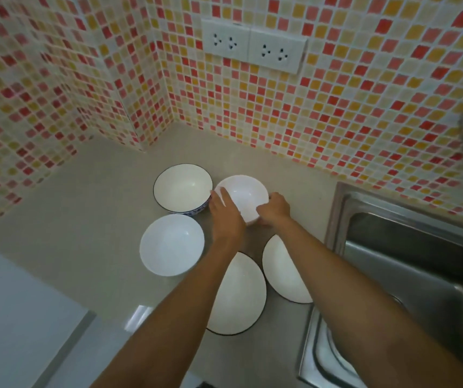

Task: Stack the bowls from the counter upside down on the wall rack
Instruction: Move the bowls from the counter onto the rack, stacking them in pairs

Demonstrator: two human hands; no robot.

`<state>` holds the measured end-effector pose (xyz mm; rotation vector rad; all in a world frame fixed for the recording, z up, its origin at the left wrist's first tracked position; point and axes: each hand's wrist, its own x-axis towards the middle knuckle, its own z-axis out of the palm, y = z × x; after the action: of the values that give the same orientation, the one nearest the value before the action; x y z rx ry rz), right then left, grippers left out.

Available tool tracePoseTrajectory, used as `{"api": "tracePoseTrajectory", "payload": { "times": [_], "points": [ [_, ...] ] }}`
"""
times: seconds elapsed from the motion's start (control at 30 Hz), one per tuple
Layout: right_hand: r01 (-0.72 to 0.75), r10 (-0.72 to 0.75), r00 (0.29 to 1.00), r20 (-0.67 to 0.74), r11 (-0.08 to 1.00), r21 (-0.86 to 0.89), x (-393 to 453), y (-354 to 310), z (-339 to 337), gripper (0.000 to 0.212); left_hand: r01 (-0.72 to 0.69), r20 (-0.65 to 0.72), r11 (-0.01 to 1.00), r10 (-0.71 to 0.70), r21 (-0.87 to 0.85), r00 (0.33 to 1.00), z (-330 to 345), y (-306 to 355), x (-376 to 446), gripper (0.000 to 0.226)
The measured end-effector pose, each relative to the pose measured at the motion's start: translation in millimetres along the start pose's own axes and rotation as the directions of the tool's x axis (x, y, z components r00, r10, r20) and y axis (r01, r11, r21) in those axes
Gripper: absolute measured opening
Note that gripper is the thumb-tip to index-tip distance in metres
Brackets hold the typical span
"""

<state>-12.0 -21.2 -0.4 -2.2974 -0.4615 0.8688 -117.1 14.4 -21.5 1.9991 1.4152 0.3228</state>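
On surface (90,219) centre: white bowl (245,196) — upright
Left hand (226,217) grip: clasping bowl rim
Right hand (275,210) grip: clasping opposite rim

The beige worktop (90,219) carries five upright bowls (172,245) left of the steel sink (409,264): two dark-rimmed bowls nearest it, three farther off.
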Motion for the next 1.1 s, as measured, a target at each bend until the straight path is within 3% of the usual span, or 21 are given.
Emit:
{"api": "tracePoseTrajectory", "payload": {
  "times": [0.07,0.13,0.2,0.27,0.37,0.5,0.73,0.83,0.9,1.0,1.1],
  "points": [
    [0.030,-0.027,0.998,-0.052,0.998,0.057,-1,1,-5,0.049,-0.005,-0.027,0.996,0.003,-0.092,1.000,-4,-1,-1,0.072],
    [0.070,-0.054,0.994,-0.097,0.982,0.173,-12,1,-17,0.046,-0.053,-0.127,0.995,0.042,-0.086,0.991,-11,3,-3,0.066],
    [0.101,-0.071,0.992,-0.101,0.937,0.334,-26,4,-33,0.045,-0.092,-0.222,0.977,0.047,-0.194,0.974,-18,14,-6,0.053],
    [0.081,-0.059,0.996,-0.060,0.876,0.475,-43,13,-51,0.048,-0.077,-0.184,0.935,0.013,-0.345,0.983,-25,31,-13,0.045],
    [-0.057,-0.015,0.995,0.097,0.718,0.694,-68,38,-81,0.061,-0.143,-0.089,0.877,0.115,-0.458,0.989,-21,55,-31,0.040],
    [-0.152,-0.019,0.983,0.180,0.454,0.878,-100,87,-125,0.062,-0.277,-0.037,0.899,0.281,-0.340,0.959,1,88,-65,0.037],
    [-0.029,-0.019,0.999,0.040,0.413,0.910,-173,169,-230,0.051,-0.381,-0.011,0.806,0.422,-0.453,0.906,37,179,-138,0.036],
    [0.020,-0.036,0.999,-0.005,0.437,0.899,-205,197,-289,0.059,-0.560,-0.121,0.653,0.590,-0.511,0.798,42,226,-163,0.032],
    [0.058,-0.049,0.998,-0.040,0.441,0.895,-220,210,-324,0.062,-0.687,-0.198,0.564,0.688,-0.459,0.698,45,253,-174,0.032],
    [0.112,-0.048,0.994,-0.101,0.398,0.911,-232,223,-367,0.062,-0.833,-0.208,0.494,0.812,-0.250,0.545,54,289,-184,0.039],
    [0.192,-0.059,0.981,-0.183,0.328,0.925,-234,226,-395,0.050,-0.912,-0.061,0.407,0.913,0.048,0.404,76,312,-178,0.047]
  ]
}}
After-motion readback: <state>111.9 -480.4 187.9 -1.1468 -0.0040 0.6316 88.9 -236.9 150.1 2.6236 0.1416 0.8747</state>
